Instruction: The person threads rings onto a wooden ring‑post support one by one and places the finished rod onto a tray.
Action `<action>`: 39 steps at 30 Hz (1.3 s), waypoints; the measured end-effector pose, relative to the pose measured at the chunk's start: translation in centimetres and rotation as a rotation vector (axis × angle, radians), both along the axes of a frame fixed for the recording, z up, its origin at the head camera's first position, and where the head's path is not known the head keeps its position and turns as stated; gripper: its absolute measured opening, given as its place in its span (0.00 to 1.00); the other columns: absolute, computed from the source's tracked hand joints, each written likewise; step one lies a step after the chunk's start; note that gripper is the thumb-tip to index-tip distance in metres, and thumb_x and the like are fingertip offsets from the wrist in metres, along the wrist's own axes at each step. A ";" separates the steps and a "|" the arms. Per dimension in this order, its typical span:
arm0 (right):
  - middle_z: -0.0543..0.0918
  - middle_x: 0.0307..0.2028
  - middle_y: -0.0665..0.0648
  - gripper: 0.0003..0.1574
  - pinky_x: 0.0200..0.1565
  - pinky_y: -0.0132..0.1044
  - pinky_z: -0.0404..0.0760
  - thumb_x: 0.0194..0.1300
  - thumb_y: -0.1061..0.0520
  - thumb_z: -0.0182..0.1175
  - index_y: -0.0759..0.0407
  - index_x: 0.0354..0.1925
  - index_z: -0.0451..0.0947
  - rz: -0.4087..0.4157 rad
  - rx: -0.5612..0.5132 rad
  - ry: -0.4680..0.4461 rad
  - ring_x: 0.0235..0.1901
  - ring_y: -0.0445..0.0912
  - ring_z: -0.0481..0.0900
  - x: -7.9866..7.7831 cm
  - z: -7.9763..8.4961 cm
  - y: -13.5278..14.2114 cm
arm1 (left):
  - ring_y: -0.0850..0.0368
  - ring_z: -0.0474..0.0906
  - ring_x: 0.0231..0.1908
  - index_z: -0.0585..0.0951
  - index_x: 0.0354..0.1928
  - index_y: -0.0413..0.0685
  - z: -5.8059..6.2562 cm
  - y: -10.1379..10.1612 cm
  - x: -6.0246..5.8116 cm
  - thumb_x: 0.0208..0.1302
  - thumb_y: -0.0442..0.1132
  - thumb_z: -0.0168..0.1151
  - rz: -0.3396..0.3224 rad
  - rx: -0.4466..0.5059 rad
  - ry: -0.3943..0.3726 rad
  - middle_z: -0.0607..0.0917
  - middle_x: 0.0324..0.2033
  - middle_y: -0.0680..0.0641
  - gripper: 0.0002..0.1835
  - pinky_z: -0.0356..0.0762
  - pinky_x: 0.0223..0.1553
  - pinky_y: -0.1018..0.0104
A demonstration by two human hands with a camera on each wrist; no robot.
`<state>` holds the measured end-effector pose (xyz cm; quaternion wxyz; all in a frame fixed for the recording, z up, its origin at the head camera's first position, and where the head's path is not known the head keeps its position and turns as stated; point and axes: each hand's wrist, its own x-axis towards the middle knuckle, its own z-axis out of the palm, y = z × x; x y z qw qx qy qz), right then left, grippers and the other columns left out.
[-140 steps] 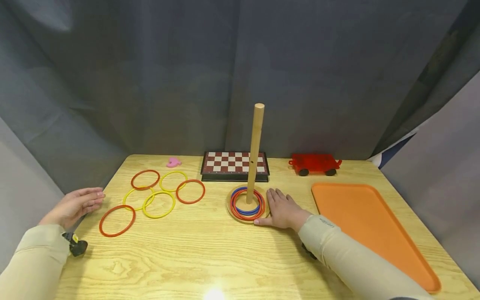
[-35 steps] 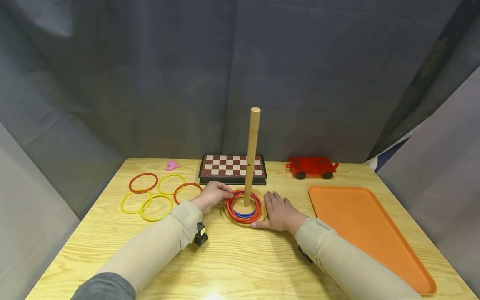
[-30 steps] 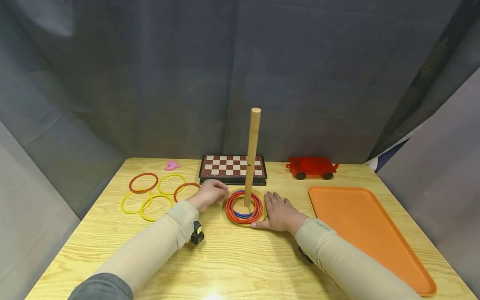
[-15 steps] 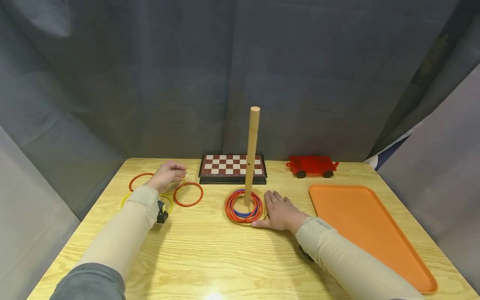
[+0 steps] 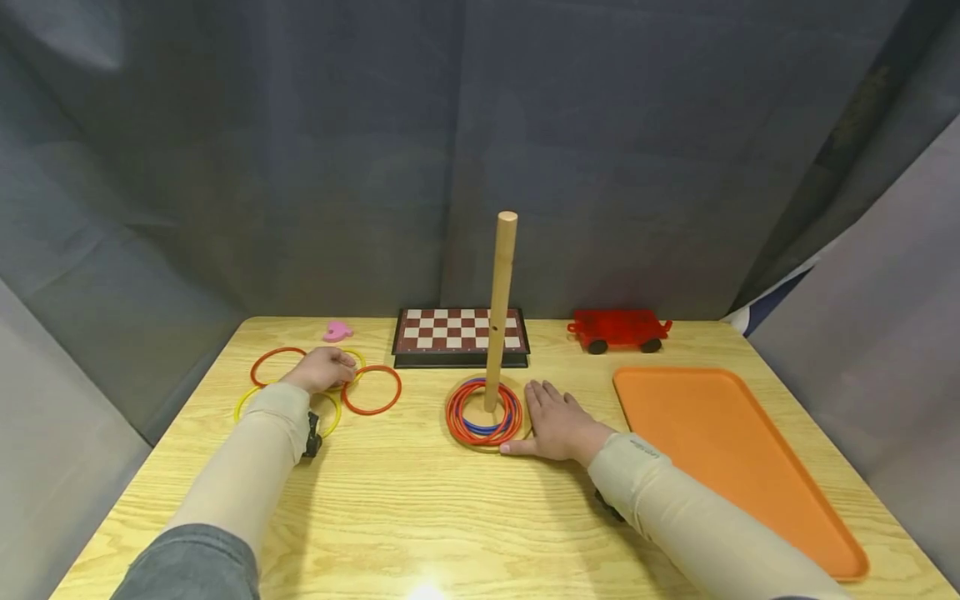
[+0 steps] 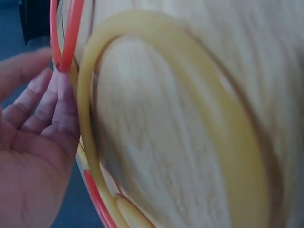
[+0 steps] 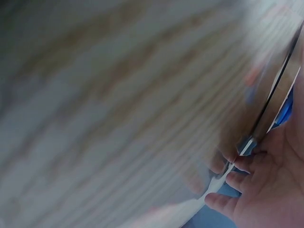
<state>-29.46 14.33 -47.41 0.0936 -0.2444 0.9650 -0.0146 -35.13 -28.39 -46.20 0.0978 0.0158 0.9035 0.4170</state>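
My left hand (image 5: pixel 322 369) is over the group of rings at the left, fingers bent down at the near-left edge of a red ring (image 5: pixel 400 393). In the left wrist view, thumb and fingers stand apart around the edge of this red ring (image 6: pixel 74 28), beside a large yellow ring (image 6: pixel 237 156). My right hand (image 5: pixel 557 425) lies with straight fingers against the right edge of the round wooden base (image 5: pixel 474 408). From this base rises a tall wooden post (image 5: pixel 498 308), with several red rings (image 5: pixel 483 443) and blue rings (image 5: pixel 483 431) lying around its foot.
Another red ring (image 5: pixel 253 365) and yellow rings (image 5: pixel 339 408) lie partly beneath the left forearm. Behind stand a pink piece (image 5: pixel 337 331), a chessboard box (image 5: pixel 457 360) and a red toy wagon (image 5: pixel 617 329). An orange tray (image 5: pixel 720 450) lies at the right.
A red ring has been added to those around the post, and my left hand has let go and moved left to the loose rings. My right hand has stayed at the base.
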 end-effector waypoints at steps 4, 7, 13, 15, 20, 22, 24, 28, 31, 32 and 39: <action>0.52 0.78 0.73 0.76 0.72 0.65 0.59 0.62 0.16 0.54 0.73 0.79 0.48 -0.002 0.000 0.001 0.77 0.66 0.51 -0.1 0.0 -0.1 | 0.50 0.79 0.40 0.79 0.52 0.26 -0.1 0.3 0.0 0.67 0.29 0.61 0.011 -0.036 0.053 0.84 0.45 0.35 0.15 0.80 0.40 0.63; 0.52 0.78 0.72 0.76 0.72 0.65 0.58 0.62 0.16 0.55 0.73 0.79 0.48 -0.004 -0.008 -0.006 0.77 0.66 0.50 0.0 0.0 -0.2 | 0.52 0.79 0.36 0.80 0.51 0.26 -0.1 0.5 0.1 0.66 0.28 0.60 0.035 -0.029 0.080 0.84 0.42 0.36 0.14 0.80 0.36 0.65; 0.54 0.77 0.73 0.76 0.72 0.65 0.59 0.62 0.17 0.56 0.74 0.78 0.49 -0.007 -0.021 -0.004 0.77 0.66 0.51 0.1 0.2 -0.3 | 0.49 0.82 0.41 0.80 0.54 0.24 1.5 1.0 0.3 0.71 0.27 0.59 0.058 0.046 0.098 0.83 0.51 0.30 0.14 0.82 0.39 0.66; 0.54 0.77 0.73 0.76 0.72 0.65 0.59 0.62 0.17 0.56 0.74 0.78 0.49 -0.006 -0.018 0.001 0.77 0.66 0.51 0.0 0.2 -0.3 | 0.44 0.82 0.49 0.80 0.56 0.24 2.0 1.0 0.3 0.72 0.27 0.59 0.065 0.066 0.105 0.79 0.59 0.29 0.15 0.83 0.45 0.64; 0.53 0.78 0.72 0.76 0.72 0.65 0.58 0.62 0.16 0.54 0.73 0.79 0.48 -0.001 -0.005 0.007 0.77 0.65 0.50 -0.1 0.2 -0.4 | 0.37 0.79 0.56 0.80 0.57 0.24 3.9 0.8 1.0 0.73 0.28 0.58 0.052 0.075 0.120 0.78 0.61 0.28 0.15 0.82 0.54 0.51; 0.53 0.78 0.72 0.76 0.72 0.65 0.58 0.62 0.16 0.54 0.73 0.79 0.48 0.001 -0.003 0.006 0.77 0.65 0.50 -0.1 0.3 -0.4 | 0.36 0.79 0.56 0.79 0.57 0.24 4.7 0.6 1.3 0.73 0.27 0.57 0.044 0.065 0.113 0.79 0.59 0.27 0.16 0.82 0.55 0.49; 0.53 0.78 0.72 0.76 0.72 0.65 0.59 0.62 0.16 0.54 0.73 0.79 0.48 0.001 -0.001 0.004 0.77 0.66 0.51 -0.1 0.3 -0.4 | 0.36 0.79 0.55 0.79 0.58 0.24 5.5 0.4 1.5 0.73 0.28 0.57 0.051 0.061 0.096 0.79 0.59 0.27 0.16 0.81 0.56 0.48; 0.53 0.78 0.73 0.76 0.72 0.65 0.59 0.62 0.16 0.55 0.74 0.78 0.49 -0.005 -0.002 0.000 0.77 0.66 0.51 -0.1 0.5 -0.3 | 0.46 0.80 0.48 0.77 0.61 0.24 7.2 -0.2 1.8 0.75 0.29 0.56 0.063 0.081 0.082 0.79 0.58 0.28 0.18 0.81 0.54 0.53; 0.53 0.78 0.73 0.77 0.72 0.65 0.58 0.61 0.16 0.55 0.74 0.78 0.49 -0.010 -0.004 -0.007 0.77 0.66 0.51 0.0 0.5 -0.2 | 0.56 0.82 0.42 0.76 0.63 0.24 9.0 0.1 1.9 0.76 0.30 0.55 0.063 0.131 0.100 0.80 0.55 0.30 0.19 0.81 0.54 0.55; 0.53 0.78 0.72 0.77 0.72 0.65 0.58 0.62 0.16 0.55 0.74 0.78 0.49 -0.012 -0.003 -0.009 0.77 0.66 0.51 0.0 0.6 -0.2 | 0.57 0.82 0.41 0.75 0.63 0.24 9.7 0.4 1.9 0.77 0.30 0.55 0.062 0.158 0.108 0.81 0.55 0.31 0.19 0.80 0.55 0.55; 0.54 0.77 0.73 0.76 0.72 0.65 0.59 0.62 0.16 0.55 0.74 0.78 0.50 -0.017 -0.008 -0.002 0.77 0.66 0.52 0.3 0.4 -0.1 | 0.63 0.80 0.39 0.74 0.65 0.27 15.7 4.1 1.9 0.77 0.31 0.57 0.087 0.395 0.151 0.81 0.46 0.47 0.19 0.80 0.46 0.72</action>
